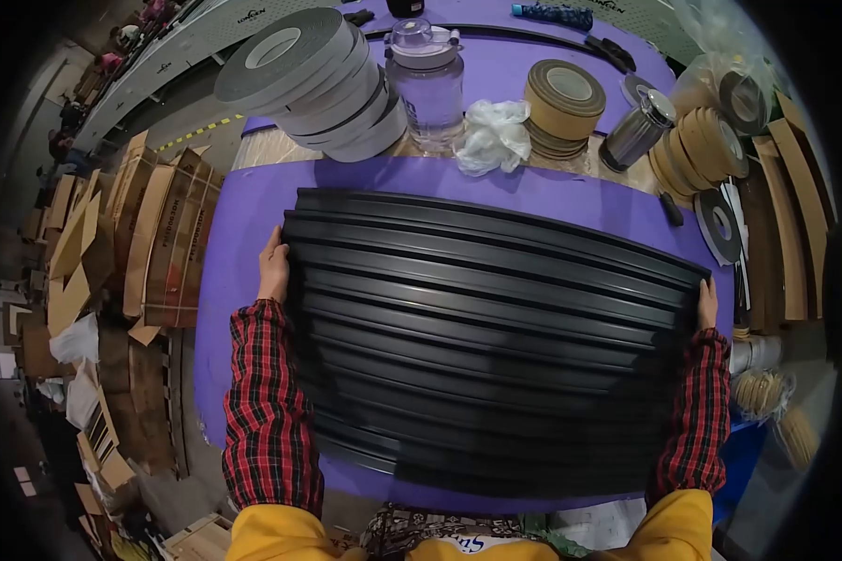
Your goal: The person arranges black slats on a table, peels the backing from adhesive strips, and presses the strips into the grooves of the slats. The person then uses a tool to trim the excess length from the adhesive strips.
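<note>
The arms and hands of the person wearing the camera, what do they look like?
The left hand and right hand wear no gloves. Both arms have baggy red-and-black plaid cloth sleeves, gathered at the wrists. Higher up, bright yellow cloth sleeves show.

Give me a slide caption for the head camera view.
Left hand and right hand hold opposite ends of black grooved strips over a purple table.

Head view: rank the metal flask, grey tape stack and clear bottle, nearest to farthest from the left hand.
From the left hand:
1. Grey tape stack, far left
2. Clear bottle, right of the stack
3. Metal flask, far right
</note>
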Demonstrator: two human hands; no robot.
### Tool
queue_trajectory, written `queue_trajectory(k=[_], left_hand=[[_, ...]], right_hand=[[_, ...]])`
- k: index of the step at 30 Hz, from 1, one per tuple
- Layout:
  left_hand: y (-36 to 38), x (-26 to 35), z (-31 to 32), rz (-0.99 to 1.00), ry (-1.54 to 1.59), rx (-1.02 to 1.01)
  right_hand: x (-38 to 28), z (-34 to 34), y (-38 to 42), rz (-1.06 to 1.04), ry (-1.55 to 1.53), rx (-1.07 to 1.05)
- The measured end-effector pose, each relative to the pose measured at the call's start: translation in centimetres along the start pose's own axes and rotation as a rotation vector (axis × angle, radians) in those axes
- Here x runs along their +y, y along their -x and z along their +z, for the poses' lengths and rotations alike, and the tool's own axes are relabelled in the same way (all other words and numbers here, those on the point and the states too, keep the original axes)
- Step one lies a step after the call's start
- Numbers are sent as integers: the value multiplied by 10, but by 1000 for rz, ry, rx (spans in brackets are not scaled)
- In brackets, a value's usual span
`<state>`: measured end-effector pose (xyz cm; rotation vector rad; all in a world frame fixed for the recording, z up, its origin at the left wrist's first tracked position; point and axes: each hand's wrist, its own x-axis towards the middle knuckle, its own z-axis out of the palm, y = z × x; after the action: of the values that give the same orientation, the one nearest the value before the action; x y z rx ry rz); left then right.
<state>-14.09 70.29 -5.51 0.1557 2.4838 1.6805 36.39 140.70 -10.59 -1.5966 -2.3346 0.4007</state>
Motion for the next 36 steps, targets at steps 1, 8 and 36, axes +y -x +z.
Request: queue_trajectory(k=[1,8,36], left_hand=[[-14,3,-14,-142,206,-107],[25,39,-95,-195,-79,-42],[40,128,299,1072,-800,-566]], right_hand=[[4,-3,1,-12,-1,4],[142,-56,57,-108,31,53],[-156,-44,491,294,-22,232]])
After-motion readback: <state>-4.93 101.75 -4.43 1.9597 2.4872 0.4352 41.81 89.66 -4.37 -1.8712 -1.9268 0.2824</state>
